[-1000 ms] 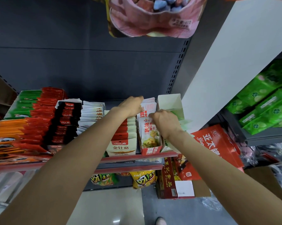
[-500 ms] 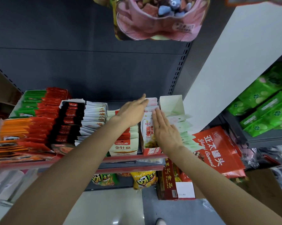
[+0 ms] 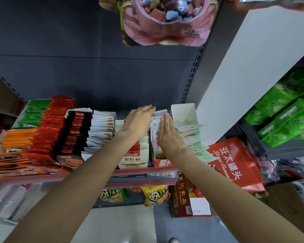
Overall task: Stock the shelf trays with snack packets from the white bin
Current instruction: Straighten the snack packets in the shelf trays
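Flanking packets (image 3: 155,130), right hand (image 3: 168,133) perhaps touching

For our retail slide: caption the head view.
Both hands, left and right, flat, squaring packets in a red shelf tray.

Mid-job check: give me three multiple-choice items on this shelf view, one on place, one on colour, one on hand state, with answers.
1. Where is the right hand?
A. on the red-fronted tray's packets
B. on the green bags
C. on the floor

2. What colour are the packets at the shelf's far left?
A. blue
B. orange
C. purple

3. How is the left hand?
A. fist shut
B. gripping a bottle
C. fingers straight, flat over the packet tops

Answers: 1 A, its palm lies against that row. 2 B, an orange stack sits there. 3 C, its fingers are extended and nothing is held.
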A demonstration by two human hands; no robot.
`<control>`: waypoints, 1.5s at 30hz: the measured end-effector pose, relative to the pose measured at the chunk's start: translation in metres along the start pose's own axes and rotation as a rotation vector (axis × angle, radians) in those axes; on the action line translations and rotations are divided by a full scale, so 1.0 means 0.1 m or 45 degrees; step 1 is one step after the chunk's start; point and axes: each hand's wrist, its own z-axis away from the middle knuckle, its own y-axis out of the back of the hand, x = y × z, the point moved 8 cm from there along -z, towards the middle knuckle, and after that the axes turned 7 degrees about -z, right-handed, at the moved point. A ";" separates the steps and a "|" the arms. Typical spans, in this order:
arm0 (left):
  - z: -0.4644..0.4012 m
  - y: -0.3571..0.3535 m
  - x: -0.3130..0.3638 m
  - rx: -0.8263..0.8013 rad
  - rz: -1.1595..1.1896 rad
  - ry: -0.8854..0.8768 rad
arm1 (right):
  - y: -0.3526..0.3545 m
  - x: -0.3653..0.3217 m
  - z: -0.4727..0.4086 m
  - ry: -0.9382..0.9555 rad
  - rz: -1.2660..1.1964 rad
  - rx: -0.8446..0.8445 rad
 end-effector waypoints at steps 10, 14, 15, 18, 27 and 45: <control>0.16 -0.20 0.09 -0.237 -0.176 -0.148 | -0.07 -0.05 0.20 -0.033 -0.150 0.004; 0.14 -0.18 0.11 -0.350 -0.205 -0.181 | -0.21 -0.02 0.14 -0.041 -0.274 -0.073; 0.13 -0.14 0.09 -0.336 -0.172 -0.151 | -0.21 -0.01 0.11 -0.042 -0.331 -0.069; 0.17 -0.06 -0.03 -0.258 -0.098 0.042 | -0.10 -0.02 0.09 -0.073 -0.566 0.043; 0.21 -0.12 0.04 -0.388 -0.102 -0.017 | 0.00 0.06 0.07 -0.193 -0.626 0.116; 0.49 0.17 0.34 0.086 -0.320 -0.102 | 0.22 0.42 -0.16 0.079 -0.047 -0.111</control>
